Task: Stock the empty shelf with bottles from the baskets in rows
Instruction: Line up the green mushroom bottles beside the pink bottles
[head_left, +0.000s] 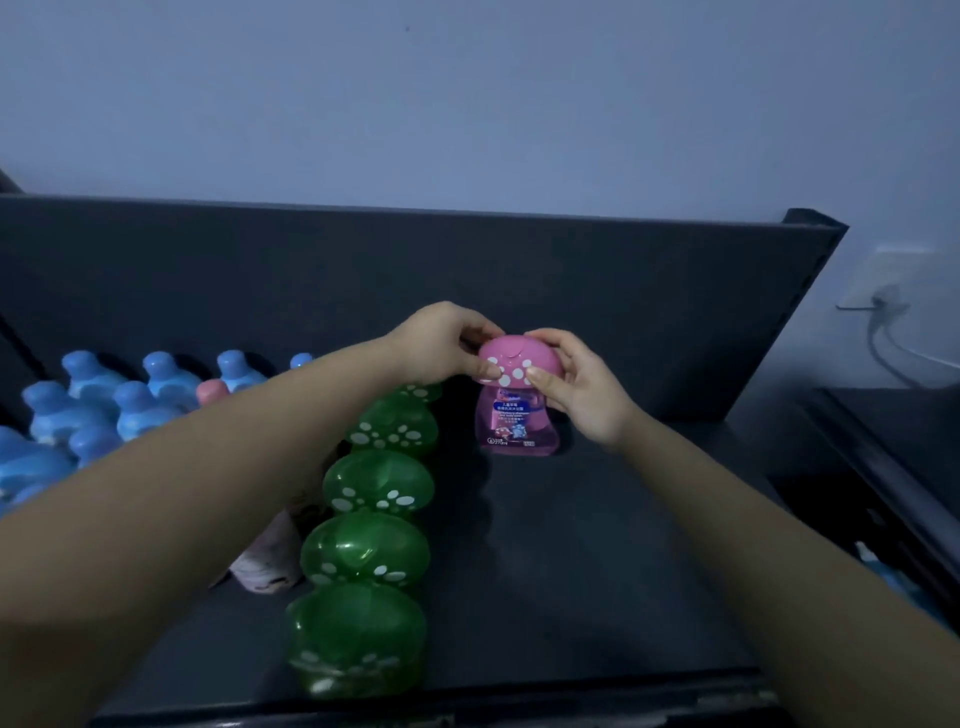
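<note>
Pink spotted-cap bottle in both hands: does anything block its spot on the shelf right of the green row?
Nothing visible does: the pink spotted-cap plastic bottle is over bare dark shelf, apart from the green spotted-cap bottles.

We face a plain pale wall (467, 93) that looks bluish grey in the dim light. Toward its right side we see a white socket plate (893, 270) with a plug (880, 301) in it and a grey cable (885, 343) curving down. Below that we make out a dark piece of furniture (883, 431), too shadowed to tell more.
</note>
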